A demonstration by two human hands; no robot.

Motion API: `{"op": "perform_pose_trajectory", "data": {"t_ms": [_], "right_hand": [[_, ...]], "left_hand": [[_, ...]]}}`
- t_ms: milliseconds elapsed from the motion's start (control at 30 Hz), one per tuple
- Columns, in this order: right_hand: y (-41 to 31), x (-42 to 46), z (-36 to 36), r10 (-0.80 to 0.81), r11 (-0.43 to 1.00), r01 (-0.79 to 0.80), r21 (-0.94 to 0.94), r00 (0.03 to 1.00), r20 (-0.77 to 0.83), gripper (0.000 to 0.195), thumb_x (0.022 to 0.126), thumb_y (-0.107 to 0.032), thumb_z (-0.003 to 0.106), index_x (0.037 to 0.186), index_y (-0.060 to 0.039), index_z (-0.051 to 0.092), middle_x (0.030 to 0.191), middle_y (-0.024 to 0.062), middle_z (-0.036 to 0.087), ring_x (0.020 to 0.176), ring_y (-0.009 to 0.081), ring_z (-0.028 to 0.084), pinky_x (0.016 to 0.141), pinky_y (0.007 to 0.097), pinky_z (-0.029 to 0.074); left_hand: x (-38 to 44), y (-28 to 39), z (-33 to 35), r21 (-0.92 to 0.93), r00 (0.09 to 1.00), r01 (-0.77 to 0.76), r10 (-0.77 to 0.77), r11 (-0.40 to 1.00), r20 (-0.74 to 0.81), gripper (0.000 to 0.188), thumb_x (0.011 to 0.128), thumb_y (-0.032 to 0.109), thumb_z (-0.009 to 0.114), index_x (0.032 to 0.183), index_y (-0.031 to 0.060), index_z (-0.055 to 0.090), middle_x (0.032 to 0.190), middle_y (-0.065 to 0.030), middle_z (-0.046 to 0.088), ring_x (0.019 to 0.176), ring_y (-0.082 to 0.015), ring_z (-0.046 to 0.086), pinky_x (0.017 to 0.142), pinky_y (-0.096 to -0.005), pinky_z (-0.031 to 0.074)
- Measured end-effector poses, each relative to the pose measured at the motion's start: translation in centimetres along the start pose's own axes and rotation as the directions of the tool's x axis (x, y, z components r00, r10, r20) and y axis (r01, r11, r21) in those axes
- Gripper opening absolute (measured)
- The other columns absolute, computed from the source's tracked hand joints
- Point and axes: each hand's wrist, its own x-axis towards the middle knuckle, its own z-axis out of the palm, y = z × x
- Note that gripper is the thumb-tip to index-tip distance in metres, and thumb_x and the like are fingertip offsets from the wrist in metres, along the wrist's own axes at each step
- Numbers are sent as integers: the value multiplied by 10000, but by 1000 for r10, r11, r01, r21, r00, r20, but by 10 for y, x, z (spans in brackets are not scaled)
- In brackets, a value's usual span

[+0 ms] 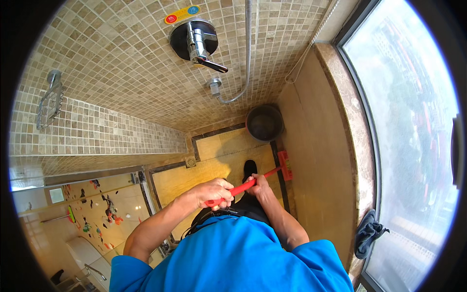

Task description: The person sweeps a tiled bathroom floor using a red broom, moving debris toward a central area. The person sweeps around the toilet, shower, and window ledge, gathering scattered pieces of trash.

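A red long-handled scrub brush (242, 188) slants across in front of my waist. My left hand (216, 193) is wrapped around the handle close to its end, and my right hand (259, 184) grips it farther along. The red brush head (285, 166) is low down, beside the dark floor border at the foot of the right-hand wall. Its bristles are hard to make out. Beneath my hands lies the yellowish ribbed floor (211, 157), where one black shoe (250, 169) shows.
A dark bucket (265, 123) stands in the far right corner. A floor drain (190, 162) lies left of centre. The tiled wall carries a shower mixer (199, 43), hose (248, 47) and wire soap rack (51, 104). A dark cloth (366, 233) hangs over the right window ledge (359, 142).
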Motion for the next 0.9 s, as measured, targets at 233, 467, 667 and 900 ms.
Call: {"op": "perform_pose_trajectory", "data": {"t_ms": [233, 467, 667, 900], "right_hand": [[-21, 3, 51, -64, 996, 69, -51, 994, 85, 153, 833, -136, 467, 701, -83, 413, 508, 34, 424, 461, 153, 427, 477, 280, 403], [-17, -21, 35, -19, 990, 37, -138, 991, 134, 172, 855, -147, 452, 699, -96, 402, 509, 20, 420, 457, 152, 420, 471, 278, 403], [-16, -12, 12, 79, 976, -67, -205, 996, 49, 177, 850, -149, 454, 696, -91, 389, 508, 23, 419, 446, 154, 414, 472, 284, 400], [-16, 5, 12, 114, 969, -94, -230, 991, 73, 160, 831, -129, 478, 694, -81, 410, 513, 37, 423, 484, 178, 426, 516, 312, 403]], "left_hand": [[-2, 29, 4, 88, 989, -102, 111, 991, -102, 387, 744, 50, 543, 1081, -101, 427, 688, -111, 550, 467, -101, 496, 322, -225, 376], [-2, 16, 19, 87, 995, -16, 24, 996, -94, 621, 762, 32, 521, 1309, -43, 236, 700, -87, 548, 485, -93, 499, 330, -223, 409], [1, -2, 20, -31, 996, -35, 33, 999, -83, 593, 744, 30, 534, 1275, -65, 286, 701, -91, 547, 481, -92, 498, 323, -219, 400], [-3, -19, 10, -107, 979, -149, 132, 983, -155, 443, 722, 43, 537, 1132, -82, 425, 699, -103, 537, 460, -92, 487, 311, -216, 372]]}}
